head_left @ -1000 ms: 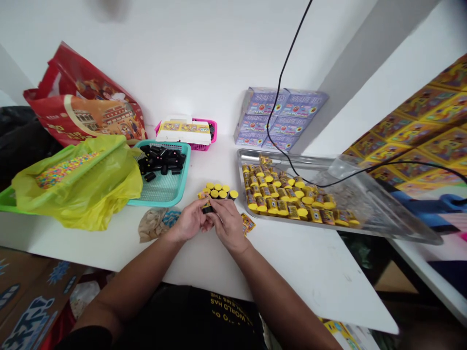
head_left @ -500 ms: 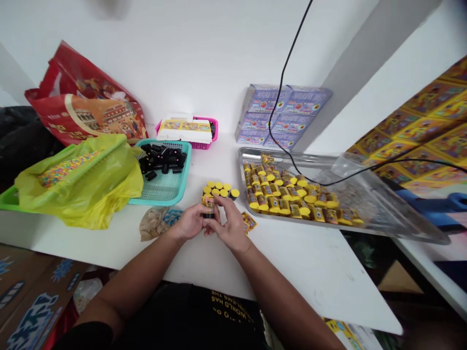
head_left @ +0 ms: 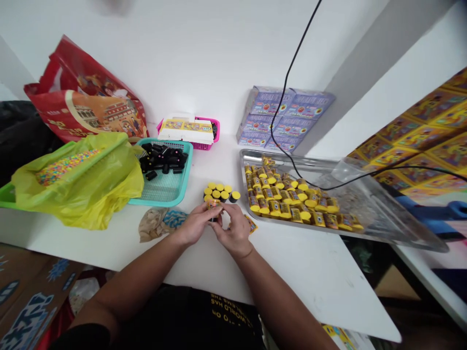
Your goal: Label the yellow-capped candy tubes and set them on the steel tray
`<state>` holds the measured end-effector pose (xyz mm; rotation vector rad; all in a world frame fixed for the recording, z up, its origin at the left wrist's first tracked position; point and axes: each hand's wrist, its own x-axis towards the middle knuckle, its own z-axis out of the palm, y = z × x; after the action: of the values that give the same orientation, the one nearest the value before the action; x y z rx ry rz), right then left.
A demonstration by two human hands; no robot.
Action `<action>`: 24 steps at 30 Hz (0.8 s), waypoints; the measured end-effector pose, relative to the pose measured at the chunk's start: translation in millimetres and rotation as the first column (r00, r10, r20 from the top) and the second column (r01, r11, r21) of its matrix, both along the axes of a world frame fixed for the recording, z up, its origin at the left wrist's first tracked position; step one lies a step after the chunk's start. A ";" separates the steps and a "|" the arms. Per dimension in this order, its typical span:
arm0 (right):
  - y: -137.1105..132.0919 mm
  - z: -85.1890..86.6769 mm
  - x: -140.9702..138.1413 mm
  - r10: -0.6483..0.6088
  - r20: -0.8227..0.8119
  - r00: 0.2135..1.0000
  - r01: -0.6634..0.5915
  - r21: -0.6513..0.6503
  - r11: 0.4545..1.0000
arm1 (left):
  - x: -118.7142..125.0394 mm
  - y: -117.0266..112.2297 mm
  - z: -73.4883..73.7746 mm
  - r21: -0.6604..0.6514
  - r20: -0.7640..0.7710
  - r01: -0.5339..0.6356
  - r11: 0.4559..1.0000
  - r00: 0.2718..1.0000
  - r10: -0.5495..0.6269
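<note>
Between my two hands, just above the white table, is a small canister (head_left: 214,204) with a printed yellow-orange label and a dark lower part. My left hand (head_left: 196,224) is closed on its left side, thumb across the front. My right hand (head_left: 233,232) grips it from the right with thumb and fingers; most of the canister is hidden by fingers. Directly beyond stand several black canisters with yellow lids (head_left: 219,192), unlabelled where their sides show. Partly under my right hand lie loose printed labels (head_left: 251,224). A crumpled beige cloth (head_left: 151,224) lies left of my left hand.
At right, a metal tray (head_left: 365,204) holds several labelled canisters (head_left: 279,197). A teal basket (head_left: 162,190) contains black canisters (head_left: 164,158). Left is a yellow bag (head_left: 105,180) with coloured beads (head_left: 65,167). Purple boxes (head_left: 284,116) stand behind; a black cable (head_left: 288,78) hangs across.
Both hands have shifted slightly right with the canister. My left thumb and fingers now lie further across its label, hiding more of it.
</note>
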<state>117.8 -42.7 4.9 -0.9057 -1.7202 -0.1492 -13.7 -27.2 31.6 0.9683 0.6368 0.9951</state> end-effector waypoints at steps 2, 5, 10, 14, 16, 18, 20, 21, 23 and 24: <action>-1.5 -1.6 -1.6 -0.004 -0.057 0.998 0.006 0.029 1.000 | -0.6 -1.0 -2.4 0.062 -0.015 -0.006 0.998 1.000 0.006; -1.9 -1.1 -0.6 0.021 -0.060 0.998 -0.018 0.046 0.999 | -2.6 -2.7 -3.5 0.108 -0.051 0.012 0.994 0.999 -0.006; -0.2 -0.3 4.5 0.048 0.031 0.998 -0.051 0.104 0.993 | -4.7 -7.6 0.6 0.134 -0.063 0.023 0.991 0.998 -0.015; 0.2 -1.0 5.8 0.041 0.062 0.997 -0.048 0.112 0.993 | -5.3 -10.3 6.3 0.178 -0.105 0.033 0.984 0.994 -0.015; -0.2 1.0 6.4 0.046 0.063 0.997 -0.052 0.095 0.994 | -5.8 -9.3 7.7 0.185 -0.112 0.025 0.982 0.994 -0.004; -0.7 5.1 7.9 0.074 0.065 0.995 -0.077 0.038 0.996 | -6.6 -6.6 7.2 0.175 -0.113 0.003 0.985 0.993 0.017; -1.1 10.3 10.6 0.118 0.032 0.993 -0.115 -0.065 0.991 | -7.5 -3.0 5.3 0.174 -0.133 -0.044 0.984 0.989 0.068; -1.2 12.8 12.0 0.129 -0.016 0.991 -0.130 -0.127 0.983 | -7.9 -1.4 4.1 0.185 -0.160 -0.080 0.980 0.981 0.110; -1.4 17.1 13.9 0.129 -0.145 0.981 -0.162 -0.246 0.956 | -7.9 0.6 1.3 0.253 -0.251 -0.148 0.956 0.944 0.212; -1.5 18.8 14.0 0.125 -0.193 0.973 -0.178 -0.290 0.940 | -7.4 0.8 -0.1 0.306 -0.302 -0.163 0.938 0.918 0.258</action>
<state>131.8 -44.1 23.7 -0.9742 -1.6683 0.2998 -21.1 -26.4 31.5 1.3564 0.9229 1.1407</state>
